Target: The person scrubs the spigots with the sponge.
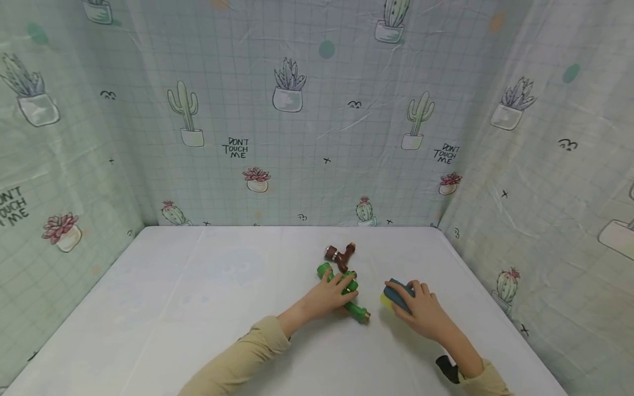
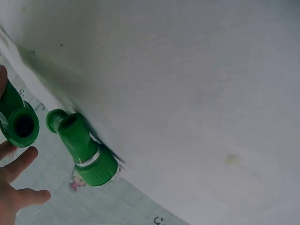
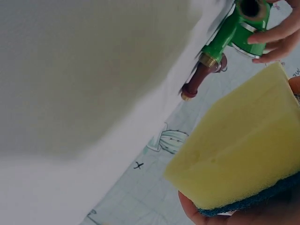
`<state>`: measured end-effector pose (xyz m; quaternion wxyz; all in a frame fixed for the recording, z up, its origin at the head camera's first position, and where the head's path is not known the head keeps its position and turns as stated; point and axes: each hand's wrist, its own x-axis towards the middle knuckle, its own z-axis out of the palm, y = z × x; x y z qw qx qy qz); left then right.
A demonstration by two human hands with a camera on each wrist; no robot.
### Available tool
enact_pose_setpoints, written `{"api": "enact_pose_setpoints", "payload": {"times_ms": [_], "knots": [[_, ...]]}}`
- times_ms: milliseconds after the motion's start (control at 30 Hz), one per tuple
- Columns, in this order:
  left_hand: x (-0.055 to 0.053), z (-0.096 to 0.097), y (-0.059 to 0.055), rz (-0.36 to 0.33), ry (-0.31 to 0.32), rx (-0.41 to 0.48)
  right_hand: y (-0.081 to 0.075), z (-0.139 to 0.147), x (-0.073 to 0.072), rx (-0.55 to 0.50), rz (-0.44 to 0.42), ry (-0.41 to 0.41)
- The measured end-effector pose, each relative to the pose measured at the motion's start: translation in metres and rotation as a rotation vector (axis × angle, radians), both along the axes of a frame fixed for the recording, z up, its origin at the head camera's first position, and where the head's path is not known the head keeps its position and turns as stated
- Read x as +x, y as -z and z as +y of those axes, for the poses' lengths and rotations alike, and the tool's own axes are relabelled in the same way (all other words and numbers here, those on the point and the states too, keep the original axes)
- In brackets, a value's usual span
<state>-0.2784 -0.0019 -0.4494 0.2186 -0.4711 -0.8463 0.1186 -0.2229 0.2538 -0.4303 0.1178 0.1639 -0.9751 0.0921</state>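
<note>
My left hand (image 1: 329,294) lies over green plastic taps in the head view. It holds one green tap (image 1: 358,313), whose brass threaded end points toward me. Another green tap (image 2: 84,150), with a ribbed knob and silver ring, lies just beyond the fingers. A brown tap (image 1: 340,258) rests behind them on the table. To the right, my right hand (image 1: 426,313) grips a sponge (image 3: 234,145), yellow with a dark blue scouring side; the blue side (image 1: 398,294) faces up under the fingers. The palm side of the left hand is hidden in the head view.
A white-covered table (image 1: 188,308) spreads under both arms. Patterned cactus sheets (image 1: 317,137) hang at the back and both sides. Something black (image 1: 447,368) shows beside the right wrist.
</note>
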Motion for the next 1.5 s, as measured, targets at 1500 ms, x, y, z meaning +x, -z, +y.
{"api": "enact_pose_setpoints", "payload": {"times_ms": [1500], "knots": [[0.055,-0.11,-0.037,-2.173,0.388,1.261,-0.03,-0.113,0.006,-0.163,0.261,-0.408]]}}
